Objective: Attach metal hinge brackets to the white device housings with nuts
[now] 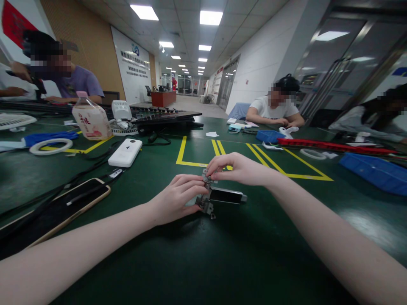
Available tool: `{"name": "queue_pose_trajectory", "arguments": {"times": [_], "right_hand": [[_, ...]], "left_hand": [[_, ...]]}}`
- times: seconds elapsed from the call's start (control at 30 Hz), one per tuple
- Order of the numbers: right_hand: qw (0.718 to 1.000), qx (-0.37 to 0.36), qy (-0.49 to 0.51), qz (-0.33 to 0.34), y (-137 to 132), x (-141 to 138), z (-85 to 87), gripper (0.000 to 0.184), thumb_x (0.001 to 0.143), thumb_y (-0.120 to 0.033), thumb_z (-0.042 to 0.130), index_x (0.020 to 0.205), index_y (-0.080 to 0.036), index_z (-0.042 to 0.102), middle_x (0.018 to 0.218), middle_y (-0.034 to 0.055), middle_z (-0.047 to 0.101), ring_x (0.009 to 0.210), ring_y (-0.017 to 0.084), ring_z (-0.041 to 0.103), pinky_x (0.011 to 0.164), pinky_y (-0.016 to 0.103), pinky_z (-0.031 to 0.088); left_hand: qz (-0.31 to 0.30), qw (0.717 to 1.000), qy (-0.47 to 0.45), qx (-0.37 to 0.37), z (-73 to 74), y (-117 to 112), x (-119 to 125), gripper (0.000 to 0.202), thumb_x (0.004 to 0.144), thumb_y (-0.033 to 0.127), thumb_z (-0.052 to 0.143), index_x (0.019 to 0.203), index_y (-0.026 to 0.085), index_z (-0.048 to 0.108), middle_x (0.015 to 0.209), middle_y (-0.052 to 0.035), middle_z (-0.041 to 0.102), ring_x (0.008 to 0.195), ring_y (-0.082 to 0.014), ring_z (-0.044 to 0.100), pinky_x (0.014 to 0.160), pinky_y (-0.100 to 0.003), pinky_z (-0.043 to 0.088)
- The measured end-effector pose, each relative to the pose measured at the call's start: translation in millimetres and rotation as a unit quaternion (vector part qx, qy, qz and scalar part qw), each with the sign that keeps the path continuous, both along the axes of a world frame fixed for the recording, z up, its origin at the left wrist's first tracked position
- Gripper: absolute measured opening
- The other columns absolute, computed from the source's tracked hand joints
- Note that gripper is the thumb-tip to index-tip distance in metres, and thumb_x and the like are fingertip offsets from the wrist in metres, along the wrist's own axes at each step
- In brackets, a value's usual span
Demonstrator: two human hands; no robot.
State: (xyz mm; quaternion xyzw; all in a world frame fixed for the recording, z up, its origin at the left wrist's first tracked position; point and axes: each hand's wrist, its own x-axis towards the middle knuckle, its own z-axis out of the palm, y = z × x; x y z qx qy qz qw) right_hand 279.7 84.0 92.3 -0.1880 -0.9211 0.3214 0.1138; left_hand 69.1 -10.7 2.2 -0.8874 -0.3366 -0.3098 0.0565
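Note:
Over the green table (203, 262) I hold a small metal fitting that looks like a cabinet hinge (226, 195). It has a bracket with wings at its left end and a long shiny dark body pointing right. My left hand (174, 198) pinches the bracket end from the left, thumb below and fingers above. From the upper right, my right hand (233, 168) reaches over with fingertips closed on the bracket's upper wing. The fingers cover part of the bracket, so its fine details, and any small piece between the right fingertips, are hidden.
Left of my hands lie a phone (95, 192), black cables and a white power bank (125, 153). A drink bottle (90, 116) and a tape roll (51, 146) stand farther left. Blue trays (375, 171) are at right. Yellow tape (193, 163) marks the table. Several people sit around it.

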Motion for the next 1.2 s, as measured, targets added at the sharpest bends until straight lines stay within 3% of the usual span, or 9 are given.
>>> {"name": "queue_pose_trajectory", "arguments": {"times": [0.47,1.2], "right_hand": [[0.999,-0.041,-0.020,0.022,1.4,-1.1,-2.9,0.019,0.085,-0.022,0.056,0.100,-0.014,0.064,0.098,0.0052,0.065,0.091,0.014,0.061,0.084,0.030,0.049],[0.999,-0.032,-0.022,0.006,1.6,-1.3,-0.5,0.026,0.082,-0.026,0.060,0.105,-0.015,0.068,0.102,0.0070,0.068,0.093,0.017,0.063,0.084,0.031,0.049]], "left_hand": [[0.001,1.000,-0.001,-0.010,0.2,-0.3,0.0,0.030,0.084,0.024,0.062,0.114,0.021,0.055,0.122,-0.0070,0.064,0.124,-0.0239,0.050,0.103,-0.040,0.039],[-0.001,1.000,0.003,-0.006,-0.9,0.2,-0.4,0.027,0.086,0.023,0.060,0.112,0.020,0.054,0.122,-0.0068,0.063,0.125,-0.0228,0.049,0.103,-0.038,0.039]]}}
